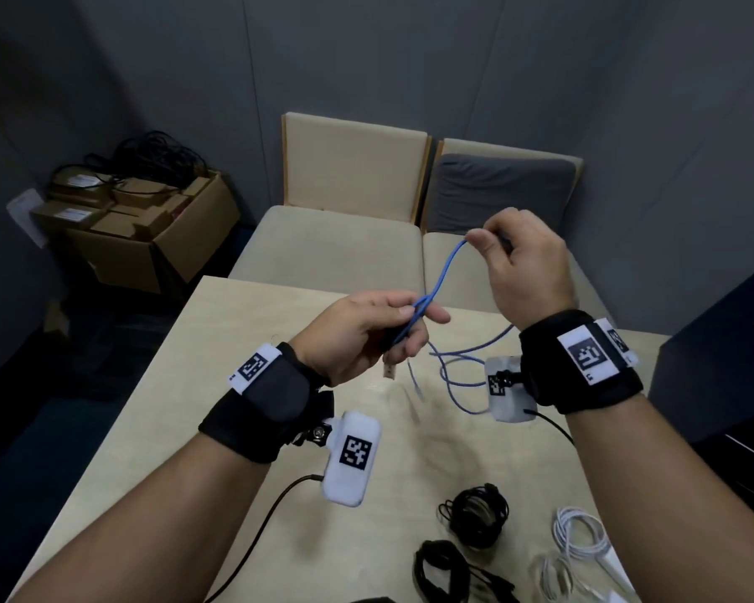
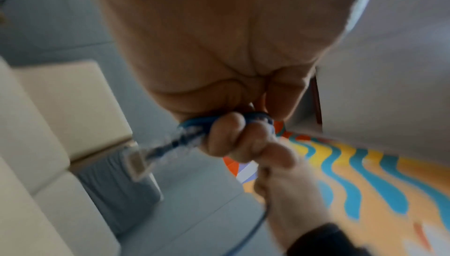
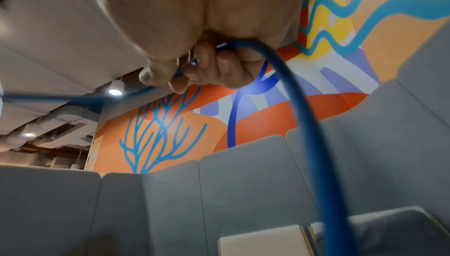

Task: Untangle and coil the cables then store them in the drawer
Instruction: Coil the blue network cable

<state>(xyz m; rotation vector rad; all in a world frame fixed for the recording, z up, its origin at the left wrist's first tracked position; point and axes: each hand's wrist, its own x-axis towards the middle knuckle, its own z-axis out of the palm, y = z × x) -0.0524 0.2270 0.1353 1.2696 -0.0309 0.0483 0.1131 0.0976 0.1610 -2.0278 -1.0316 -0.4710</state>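
A thin blue cable (image 1: 447,272) runs between both hands above the light wooden table (image 1: 218,385). My left hand (image 1: 375,330) grips a doubled stretch of it, and a clear plug (image 1: 390,369) hangs below the fingers. My right hand (image 1: 503,250), raised higher and to the right, pinches the cable's upper bend. Loose blue loops (image 1: 458,376) trail onto the table under the right wrist. In the left wrist view the fingers (image 2: 231,135) curl round the blue cable (image 2: 194,125). The right wrist view shows the fingers (image 3: 207,67) holding the cable (image 3: 304,115).
Two coiled black cables (image 1: 475,517) (image 1: 442,570) and a coiled white cable (image 1: 580,537) lie at the table's near right. A dark cabinet (image 1: 723,363) stands to the right. Beige chairs (image 1: 349,237) face the far edge. A cardboard box (image 1: 149,219) of boxes and black cables sits on the floor, left.
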